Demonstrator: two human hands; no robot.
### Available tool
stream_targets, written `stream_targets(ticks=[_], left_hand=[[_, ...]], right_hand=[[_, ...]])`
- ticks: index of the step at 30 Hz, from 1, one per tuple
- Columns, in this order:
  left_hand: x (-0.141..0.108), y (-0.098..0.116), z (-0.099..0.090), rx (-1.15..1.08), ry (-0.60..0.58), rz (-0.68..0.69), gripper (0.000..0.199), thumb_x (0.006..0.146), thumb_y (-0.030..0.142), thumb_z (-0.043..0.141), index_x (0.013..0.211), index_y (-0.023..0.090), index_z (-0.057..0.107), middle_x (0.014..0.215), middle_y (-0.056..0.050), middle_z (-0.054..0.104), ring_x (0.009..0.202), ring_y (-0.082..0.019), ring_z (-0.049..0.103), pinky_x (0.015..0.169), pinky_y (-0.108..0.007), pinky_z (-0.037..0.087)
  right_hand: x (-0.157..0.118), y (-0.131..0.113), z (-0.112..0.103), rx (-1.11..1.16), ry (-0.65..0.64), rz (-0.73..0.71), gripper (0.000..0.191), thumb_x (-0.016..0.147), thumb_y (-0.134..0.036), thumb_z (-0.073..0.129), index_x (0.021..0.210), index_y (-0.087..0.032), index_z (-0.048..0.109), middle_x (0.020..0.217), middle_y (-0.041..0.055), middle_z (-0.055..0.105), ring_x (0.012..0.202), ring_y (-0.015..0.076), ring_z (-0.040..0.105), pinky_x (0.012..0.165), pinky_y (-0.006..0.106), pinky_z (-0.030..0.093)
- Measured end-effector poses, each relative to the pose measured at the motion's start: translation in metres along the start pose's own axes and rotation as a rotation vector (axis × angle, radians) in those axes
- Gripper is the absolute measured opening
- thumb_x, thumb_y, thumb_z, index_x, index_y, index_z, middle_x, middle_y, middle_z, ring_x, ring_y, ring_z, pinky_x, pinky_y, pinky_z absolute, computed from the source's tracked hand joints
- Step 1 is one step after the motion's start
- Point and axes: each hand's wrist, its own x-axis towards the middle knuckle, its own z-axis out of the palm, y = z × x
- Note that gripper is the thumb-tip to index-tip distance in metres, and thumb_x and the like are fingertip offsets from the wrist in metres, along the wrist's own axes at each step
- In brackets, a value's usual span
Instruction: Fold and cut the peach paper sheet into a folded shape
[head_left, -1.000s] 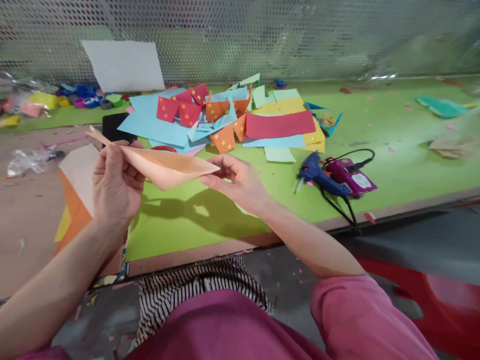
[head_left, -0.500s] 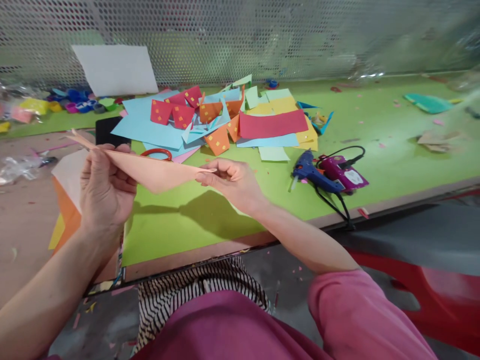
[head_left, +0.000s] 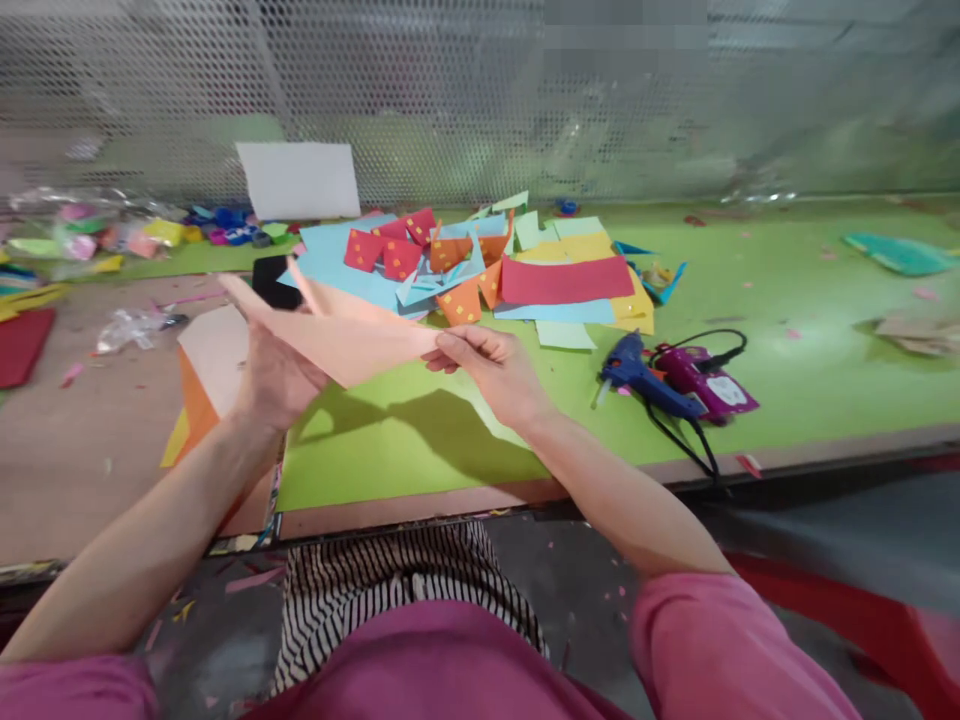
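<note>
Where the right hand (head_left: 498,372) pinches, folded paper (head_left: 349,343) tapers.

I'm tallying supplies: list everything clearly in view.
folded paper: one, peach, front centre
glue gun: one, blue, right
corded box: one, purple, right
paper strip: one, red, centre
dotted shapes: several, red/orange, centre
papers: many, mixed, centre
sheet: one, white, back left
mesh panel: one, grey, back
rounded bits: several, mixed, back left
worktop: count unclear, green/brown, middle
shirt: one, pink, bottom
left hand: one, bare, paper's left end
right hand: one, bare, paper's right tip
</note>
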Motion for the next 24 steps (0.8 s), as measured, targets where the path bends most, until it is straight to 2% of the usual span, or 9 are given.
stream_targets(ticks=[3, 5, 6, 9, 11, 14, 17, 20, 24], left_hand=[[-0.009, -0.003, 0.001, 0.055, -0.191, -0.129, 0.087, 0.052, 0.093, 0.079, 0.099, 0.02, 0.076, 0.111, -0.015, 0.082, 0.137, -0.042, 0.062, 0.105, -0.053, 0.059], [-0.017, -0.007, 0.001, 0.096, -0.3, -0.165, 0.089, 0.052, 0.091, 0.081, 0.104, 0.019, 0.077, 0.124, -0.019, 0.078, 0.142, -0.046, 0.056, 0.11, -0.059, 0.054], [-0.022, -0.01, 0.003, 0.117, -0.318, -0.161, 0.085, 0.052, 0.084, 0.087, 0.106, 0.02, 0.077, 0.129, -0.018, 0.076, 0.14, -0.046, 0.057, 0.111, -0.06, 0.053], [-0.039, -0.025, 0.02, 0.122, -0.195, -0.088, 0.06, 0.056, 0.046, 0.101, 0.107, 0.025, 0.078, 0.131, -0.01, 0.076, 0.13, -0.035, 0.066, 0.11, -0.052, 0.053], [-0.05, -0.037, 0.041, 0.022, -0.108, -0.028, 0.047, 0.059, 0.033, 0.1, 0.1, 0.026, 0.079, 0.121, -0.004, 0.079, 0.124, -0.026, 0.068, 0.11, -0.045, 0.053], [-0.06, -0.051, 0.074, -0.166, -0.07, 0.051, 0.033, 0.064, 0.038, 0.098, 0.088, 0.026, 0.079, 0.098, 0.0, 0.08, 0.107, -0.02, 0.071, 0.103, -0.039, 0.054], [-0.066, -0.06, 0.092, -0.252, -0.033, 0.122, 0.029, 0.066, 0.042, 0.098, 0.08, 0.026, 0.078, 0.084, 0.002, 0.078, 0.099, -0.018, 0.07, 0.087, -0.031, 0.055], [-0.073, -0.065, 0.096, -0.272, -0.026, 0.146, 0.028, 0.07, 0.044, 0.096, 0.079, 0.026, 0.077, 0.084, 0.002, 0.078, 0.089, -0.015, 0.07, 0.076, -0.026, 0.053], [-0.085, -0.065, 0.092, -0.297, -0.015, 0.107, 0.031, 0.071, 0.046, 0.095, 0.078, 0.023, 0.076, 0.081, 0.001, 0.079, 0.074, -0.013, 0.07, 0.071, -0.027, 0.053]], right_hand=[[0.005, 0.001, -0.002, 0.032, 0.068, 0.015, 0.022, 0.086, -0.048, 0.078, 0.086, -0.026, 0.079, 0.084, 0.0023, 0.079, 0.078, 0.0175, 0.071, 0.081, 0.037, 0.056], [0.006, -0.001, -0.002, 0.071, 0.095, 0.007, 0.021, 0.084, -0.048, 0.079, 0.083, -0.027, 0.079, 0.085, 0.0021, 0.08, 0.076, 0.0171, 0.071, 0.079, 0.037, 0.055], [0.005, -0.002, -0.001, 0.095, 0.105, 0.0, 0.021, 0.083, -0.048, 0.08, 0.082, -0.027, 0.078, 0.086, 0.0019, 0.08, 0.076, 0.0166, 0.071, 0.078, 0.036, 0.054], [0.001, -0.007, 0.006, 0.173, 0.12, -0.012, 0.024, 0.078, -0.051, 0.084, 0.078, -0.028, 0.078, 0.083, 0.0009, 0.08, 0.074, 0.0154, 0.07, 0.075, 0.033, 0.052], [-0.004, -0.01, 0.015, 0.214, 0.106, -0.006, 0.027, 0.076, -0.053, 0.085, 0.077, -0.028, 0.078, 0.079, -0.0002, 0.079, 0.073, 0.0151, 0.069, 0.075, 0.032, 0.052], [-0.015, -0.015, 0.029, 0.27, 0.076, -0.01, 0.03, 0.072, -0.056, 0.087, 0.077, -0.028, 0.077, 0.075, -0.0023, 0.077, 0.068, 0.0138, 0.065, 0.076, 0.033, 0.054], [-0.028, -0.018, 0.037, 0.286, 0.069, -0.026, 0.03, 0.073, -0.057, 0.087, 0.079, -0.029, 0.077, 0.078, -0.002, 0.077, 0.069, 0.0143, 0.065, 0.079, 0.035, 0.055], [-0.041, -0.016, 0.04, 0.282, 0.077, -0.036, 0.03, 0.075, -0.057, 0.084, 0.079, -0.028, 0.078, 0.082, 0.0, 0.079, 0.077, 0.0169, 0.07, 0.081, 0.036, 0.056], [-0.057, -0.013, 0.041, 0.26, 0.12, -0.034, 0.032, 0.076, -0.059, 0.083, 0.083, -0.027, 0.079, 0.085, 0.0019, 0.081, 0.082, 0.0187, 0.074, 0.081, 0.036, 0.056]])
